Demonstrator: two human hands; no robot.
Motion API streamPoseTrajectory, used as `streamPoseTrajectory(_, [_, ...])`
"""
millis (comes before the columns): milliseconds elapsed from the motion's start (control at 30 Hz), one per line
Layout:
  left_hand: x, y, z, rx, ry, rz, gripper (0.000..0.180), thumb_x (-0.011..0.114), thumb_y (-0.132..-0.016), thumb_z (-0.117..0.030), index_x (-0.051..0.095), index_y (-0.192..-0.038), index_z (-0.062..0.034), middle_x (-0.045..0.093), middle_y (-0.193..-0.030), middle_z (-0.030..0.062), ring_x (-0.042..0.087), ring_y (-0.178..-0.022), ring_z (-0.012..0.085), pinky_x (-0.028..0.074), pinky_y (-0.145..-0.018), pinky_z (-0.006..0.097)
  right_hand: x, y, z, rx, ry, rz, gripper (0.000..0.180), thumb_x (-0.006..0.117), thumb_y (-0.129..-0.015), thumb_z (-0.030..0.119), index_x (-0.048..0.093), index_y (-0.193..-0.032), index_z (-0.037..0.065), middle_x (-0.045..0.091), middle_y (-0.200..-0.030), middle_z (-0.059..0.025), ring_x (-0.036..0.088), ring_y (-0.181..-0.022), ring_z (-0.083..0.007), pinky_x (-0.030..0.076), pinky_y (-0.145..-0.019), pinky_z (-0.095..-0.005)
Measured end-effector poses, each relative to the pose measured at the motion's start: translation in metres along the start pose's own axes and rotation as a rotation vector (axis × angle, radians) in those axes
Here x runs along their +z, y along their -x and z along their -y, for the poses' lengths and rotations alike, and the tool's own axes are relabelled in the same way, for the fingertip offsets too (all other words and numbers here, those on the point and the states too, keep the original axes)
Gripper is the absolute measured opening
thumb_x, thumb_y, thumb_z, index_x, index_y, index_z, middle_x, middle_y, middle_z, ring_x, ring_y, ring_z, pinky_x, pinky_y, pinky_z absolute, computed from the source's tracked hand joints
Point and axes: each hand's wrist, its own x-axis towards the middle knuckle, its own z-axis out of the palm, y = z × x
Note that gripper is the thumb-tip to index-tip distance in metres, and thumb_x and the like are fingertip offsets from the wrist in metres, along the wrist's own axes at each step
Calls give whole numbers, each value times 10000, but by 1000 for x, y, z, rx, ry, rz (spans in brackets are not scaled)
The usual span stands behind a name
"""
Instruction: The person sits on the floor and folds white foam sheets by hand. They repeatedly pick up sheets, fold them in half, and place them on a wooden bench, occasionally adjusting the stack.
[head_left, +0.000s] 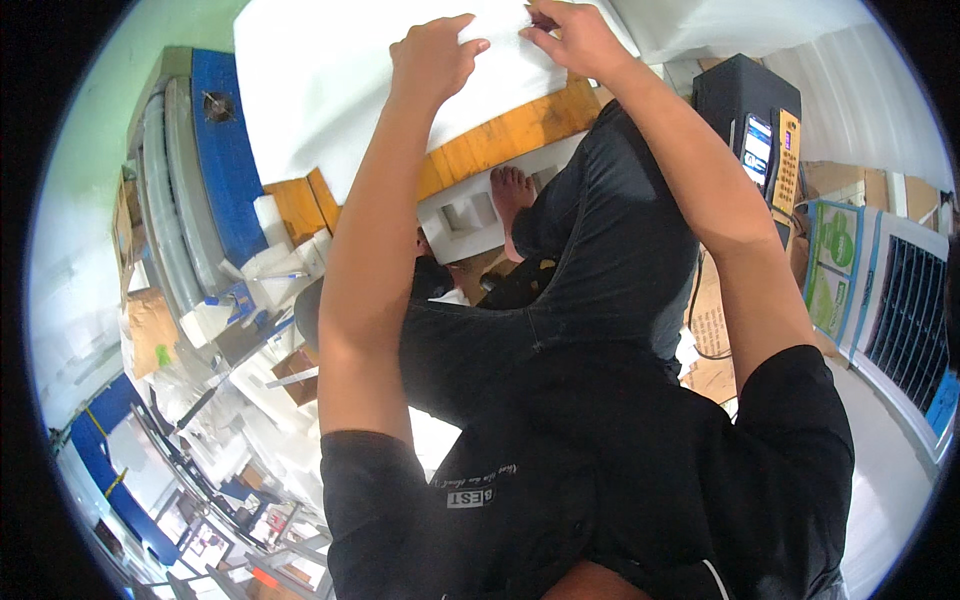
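Note:
A large, bright white sheet or slab (pixel 340 90), foam-like in look, lies over a wooden bench (pixel 510 133) in front of me. My left hand (pixel 434 58) is above its middle, thumb and forefinger apart with nothing visible between them. To the right, my right hand (pixel 577 38) is at the far part of the white surface. Its fingers are curled in toward the thumb close to the picture's upper edge, and what they pinch, if anything, is too small and washed out to name. The glare hides detail on the white surface around both hands.
A black box-shaped speaker (pixel 735 95) stands at the right with a phone (pixel 757 150) and a gold control panel (pixel 787 160). A white grille unit (pixel 905 300) stands farther right. Foam scraps (pixel 285 265) and a blue panel (pixel 225 150) are at the left. My bare foot (pixel 513 195) is below the bench.

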Motion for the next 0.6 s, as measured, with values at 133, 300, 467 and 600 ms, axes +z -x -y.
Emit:
streamPoseTrajectory(133, [9,1,4,86,108,-116,483,741,-935,-404,687,-1341,-148,719,-1254,165,699,-1116,360,549,-987,459,2,1,-21,74,237,58,371,765,-904,248,681,-1228,87,749,-1158,-97,739,-1014,-288,585,-862,-411])
streamPoseTrajectory(300, [-38,14,49,82,366,-228,497,755,-925,-251,632,-1373,-73,662,-1351,189,625,-1243,372,494,-1064,445,-18,-4,-10,-21,67,-229,285,752,-931,253,737,-1130,50,774,-1019,-134,756,-918,-290,580,-838,-401])
streamPoseTrajectory(467, [-52,66,150,-46,113,-251,485,694,-982,-381,628,-1414,-170,665,-1373,146,635,-1256,337,503,-1077,431,-16,-25,34,-195,225,-352,241,735,-944,230,750,-1117,63,761,-1075,-123,729,-1022,-280,563,-882,-387])
streamPoseTrajectory(600, [-35,60,148,-195,111,-300,514,574,-1019,-481,600,-1440,-188,604,-1452,148,558,-1349,347,393,-1143,584,38,-65,84,-275,232,-153,367,623,-1011,376,728,-1264,131,693,-1324,-122,617,-1276,-321,449,-1104,-459])
